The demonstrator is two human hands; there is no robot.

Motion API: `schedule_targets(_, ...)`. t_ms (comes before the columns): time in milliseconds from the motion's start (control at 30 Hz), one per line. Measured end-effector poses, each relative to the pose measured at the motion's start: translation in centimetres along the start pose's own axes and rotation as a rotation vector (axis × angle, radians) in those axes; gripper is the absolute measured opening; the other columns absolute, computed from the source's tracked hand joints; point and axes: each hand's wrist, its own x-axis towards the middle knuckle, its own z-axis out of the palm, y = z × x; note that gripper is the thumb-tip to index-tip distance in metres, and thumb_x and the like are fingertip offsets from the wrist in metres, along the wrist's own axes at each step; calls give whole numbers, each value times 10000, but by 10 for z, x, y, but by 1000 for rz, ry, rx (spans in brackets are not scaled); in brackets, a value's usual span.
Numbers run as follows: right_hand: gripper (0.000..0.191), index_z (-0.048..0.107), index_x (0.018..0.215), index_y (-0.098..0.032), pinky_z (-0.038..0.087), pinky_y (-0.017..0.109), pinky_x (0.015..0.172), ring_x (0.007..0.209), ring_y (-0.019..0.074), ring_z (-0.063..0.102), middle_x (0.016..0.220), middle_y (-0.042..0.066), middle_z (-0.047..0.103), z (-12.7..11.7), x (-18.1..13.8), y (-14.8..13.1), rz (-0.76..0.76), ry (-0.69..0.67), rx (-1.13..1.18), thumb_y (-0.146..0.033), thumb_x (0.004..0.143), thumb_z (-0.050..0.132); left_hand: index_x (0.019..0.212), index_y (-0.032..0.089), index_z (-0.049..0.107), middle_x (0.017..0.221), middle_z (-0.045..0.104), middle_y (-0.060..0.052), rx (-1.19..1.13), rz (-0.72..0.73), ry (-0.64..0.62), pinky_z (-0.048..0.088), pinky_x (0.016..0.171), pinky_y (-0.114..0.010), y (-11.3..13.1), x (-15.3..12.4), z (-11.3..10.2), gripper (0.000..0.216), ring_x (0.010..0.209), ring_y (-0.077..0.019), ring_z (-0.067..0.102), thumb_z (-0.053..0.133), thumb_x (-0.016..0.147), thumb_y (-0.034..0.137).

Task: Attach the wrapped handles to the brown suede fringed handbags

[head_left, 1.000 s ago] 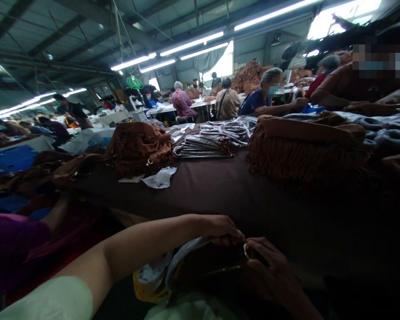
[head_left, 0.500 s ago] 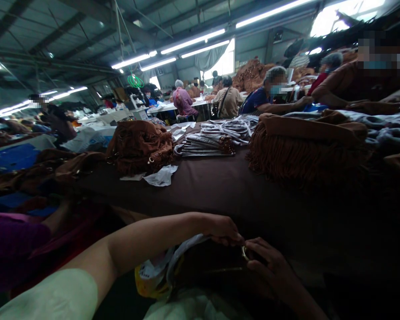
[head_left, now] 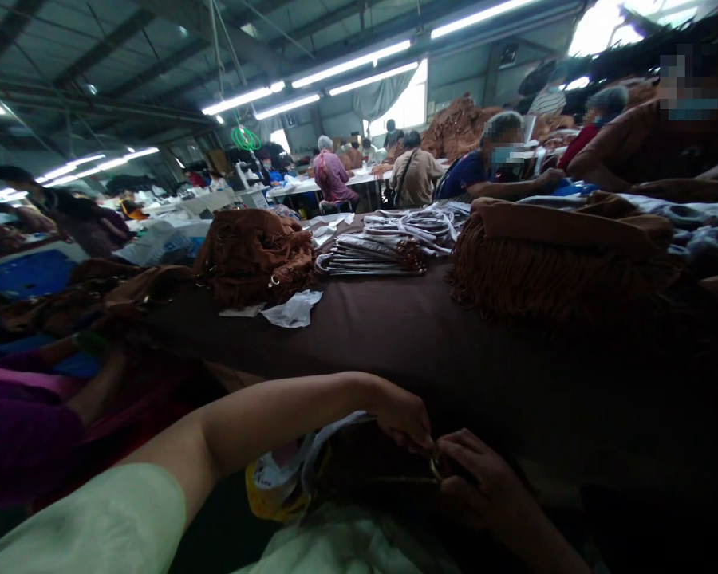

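Observation:
Low in the middle, my left hand (head_left: 404, 418) is closed in a pinch, its fingertips against the top of a gold-coloured metal ring (head_left: 435, 465). What it pinches is too dark to make out. From the right, my right hand (head_left: 470, 474) holds the ring between thumb and fingers. A strap wrapped in whitish covering (head_left: 329, 434) curves up from my lap and passes behind my left wrist. Dark material lies under both hands, its shape lost in shadow. Beside the strap is a yellow and white bag (head_left: 272, 486).
On the dark-covered table (head_left: 383, 319) stand a brown fabric heap (head_left: 254, 255), wrapped straps (head_left: 371, 257), white paper (head_left: 293, 309) and a stack of fringed brown pieces (head_left: 556, 247). A co-worker's purple sleeve (head_left: 24, 430) is close on my left. Other people sit across the table.
My left hand has turned, with its knuckles higher and its fingertips lower at the ring. The right hand stays at the ring. A person at far left has shifted left.

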Motion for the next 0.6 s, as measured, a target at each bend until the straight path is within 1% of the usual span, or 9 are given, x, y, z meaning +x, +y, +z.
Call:
schedule_targets(100,324,619,1081,-216,479,300,806,922,197,588,1035,79,609,2,-2,1,1,7,18,-464,894,531,739,168,622,671,567,10,-54,-70,-32,365,465,-174,2,-6,3,275,521,-82,484,629,779,440)
schedule_targets(200,283,584,1125,-227,474,309,824,950,197,579,1070,78,594,3,-1,-1,15,19,5,-403,918,504,716,164,585,631,518,24,-97,-59,-3,319,442,-164,2,-11,5,291,488,-69,437,594,815,437)
schedule_targets(267,256,575,1129,-234,470,321,835,972,205,569,1085,76,593,3,1,-2,13,10,-29,-351,909,517,703,162,573,593,479,34,-132,-45,-10,281,426,-160,2,-13,6,323,458,-59,392,602,808,466)
schedule_targets(367,205,604,1054,-224,474,327,805,916,208,576,1020,65,620,4,5,-5,4,-2,-95,-280,859,569,706,159,585,580,470,33,-152,-40,-19,252,413,-162,4,-15,5,368,445,-57,367,646,760,518)
schedule_targets(433,151,612,989,-220,472,325,790,882,202,578,977,55,629,7,6,-6,9,20,-141,-241,846,569,700,159,584,568,460,33,-133,-55,-21,260,416,-165,5,-15,5,377,449,-61,372,656,750,525)
schedule_targets(500,96,603,935,-221,469,321,769,863,198,578,950,48,629,12,6,-5,25,61,-190,-232,852,554,694,158,575,565,452,35,-108,-70,-24,291,433,-167,7,-16,5,365,461,-64,387,640,772,508)
schedule_targets(600,54,580,884,-218,470,325,711,806,200,579,888,43,627,21,5,-1,41,133,-270,-248,861,541,697,156,560,612,487,30,-59,-98,-1,330,462,-175,10,-17,7,315,485,-66,421,598,819,443)
